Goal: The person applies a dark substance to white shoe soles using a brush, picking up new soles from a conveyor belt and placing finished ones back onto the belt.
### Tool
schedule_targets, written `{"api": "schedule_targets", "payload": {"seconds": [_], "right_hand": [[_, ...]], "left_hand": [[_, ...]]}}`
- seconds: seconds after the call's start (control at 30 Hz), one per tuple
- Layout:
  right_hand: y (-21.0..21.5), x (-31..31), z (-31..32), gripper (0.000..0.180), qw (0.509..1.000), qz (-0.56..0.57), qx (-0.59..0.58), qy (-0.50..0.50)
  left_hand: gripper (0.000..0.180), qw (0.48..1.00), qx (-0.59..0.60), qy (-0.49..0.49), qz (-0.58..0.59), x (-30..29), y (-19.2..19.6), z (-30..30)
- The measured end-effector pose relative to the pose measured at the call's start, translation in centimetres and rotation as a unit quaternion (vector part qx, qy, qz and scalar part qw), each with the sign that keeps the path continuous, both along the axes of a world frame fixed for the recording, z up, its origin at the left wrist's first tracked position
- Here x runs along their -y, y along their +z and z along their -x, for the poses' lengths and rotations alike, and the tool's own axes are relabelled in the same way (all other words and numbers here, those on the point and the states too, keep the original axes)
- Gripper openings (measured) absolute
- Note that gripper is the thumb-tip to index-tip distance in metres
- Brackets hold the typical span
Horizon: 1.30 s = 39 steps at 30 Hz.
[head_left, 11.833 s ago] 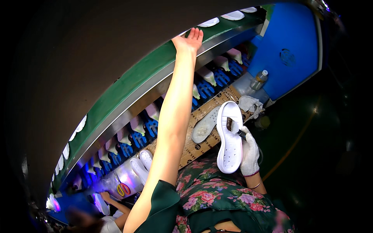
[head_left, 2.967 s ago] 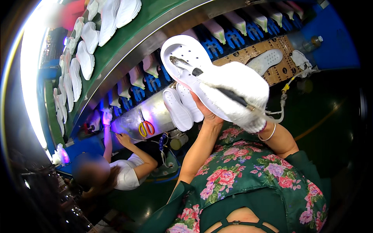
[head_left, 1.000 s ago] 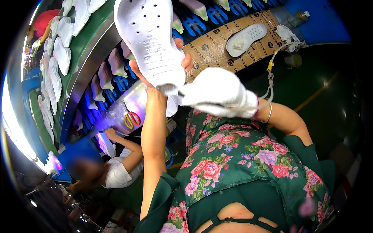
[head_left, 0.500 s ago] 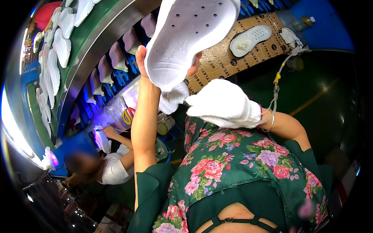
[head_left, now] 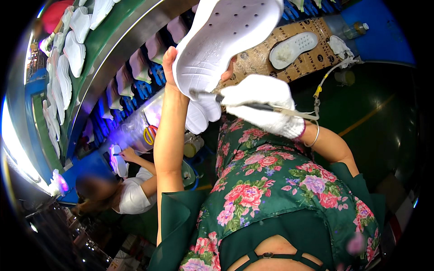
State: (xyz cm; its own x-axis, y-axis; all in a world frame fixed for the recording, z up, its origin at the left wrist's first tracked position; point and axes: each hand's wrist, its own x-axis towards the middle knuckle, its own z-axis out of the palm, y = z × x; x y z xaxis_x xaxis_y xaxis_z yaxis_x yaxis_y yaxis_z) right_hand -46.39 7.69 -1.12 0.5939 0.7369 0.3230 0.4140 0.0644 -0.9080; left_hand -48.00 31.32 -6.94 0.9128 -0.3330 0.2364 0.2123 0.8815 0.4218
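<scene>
A large white shoe sole (head_left: 228, 40), dotted with small holes, is held up by my bare left hand (head_left: 170, 67), the thumb at its left edge and fingertips showing at its right. My right hand (head_left: 260, 97), in a white knitted glove, is closed round a dark-handled brush (head_left: 205, 95). The bristles meet the near end of the sole, or lie just in front of it. A clear tube (head_left: 300, 114) runs from the back of the brush handle. Below the raised sole, more white soles (head_left: 197, 118) show, partly covered.
A cardboard-covered bench (head_left: 253, 67) holds another perforated white sole (head_left: 294, 49), a crumpled white cloth (head_left: 340, 46) and a clear bottle (head_left: 355, 30). On the left, pale soles (head_left: 74, 53) lie on a green conveyor (head_left: 97, 49). Scissors (head_left: 149, 135) lie near a co-worker in white (head_left: 135, 192).
My right hand has turned and risen slightly, bringing the brush into view up against the sole's near end. The held sole has shifted a little to the right.
</scene>
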Motion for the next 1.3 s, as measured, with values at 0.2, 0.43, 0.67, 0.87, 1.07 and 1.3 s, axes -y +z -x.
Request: {"api": "schedule_targets", "payload": {"seconds": [0.2, 0.43, 0.67, 0.87, 1.07, 1.3], "right_hand": [[0.8, 1.1, -1.9, 0.019, 0.992, -0.008, -0.101, -0.082], [2.9, 2.4, -8.6, 0.025, 0.929, 0.016, 0.321, -0.185], [1.8, 2.7, -3.2, 0.022, 0.991, -0.013, 0.116, -0.068], [0.0, 7.2, -4.6, 0.018, 0.922, -0.138, -0.345, -0.112], [-2.1, 11.8, -4.3, 0.019, 0.828, -0.250, -0.442, -0.237], [-4.4, 13.2, -4.7, 0.017, 0.809, -0.190, -0.445, -0.335]], "left_hand": [[0.100, 0.992, -0.095, 0.081, 0.002, 1.8, -1.3, 0.6], [0.091, 0.981, -0.167, 0.097, 0.015, 6.6, -1.1, 1.9], [0.091, 0.976, -0.126, 0.154, -0.085, 4.9, -0.9, 0.9], [0.098, 0.962, -0.108, 0.173, -0.180, 4.4, 0.6, -1.0], [0.116, 0.992, 0.044, 0.083, -0.090, 4.9, 5.2, -5.7], [0.103, 0.983, 0.028, 0.182, 0.017, 6.9, 11.5, -23.5]]}}
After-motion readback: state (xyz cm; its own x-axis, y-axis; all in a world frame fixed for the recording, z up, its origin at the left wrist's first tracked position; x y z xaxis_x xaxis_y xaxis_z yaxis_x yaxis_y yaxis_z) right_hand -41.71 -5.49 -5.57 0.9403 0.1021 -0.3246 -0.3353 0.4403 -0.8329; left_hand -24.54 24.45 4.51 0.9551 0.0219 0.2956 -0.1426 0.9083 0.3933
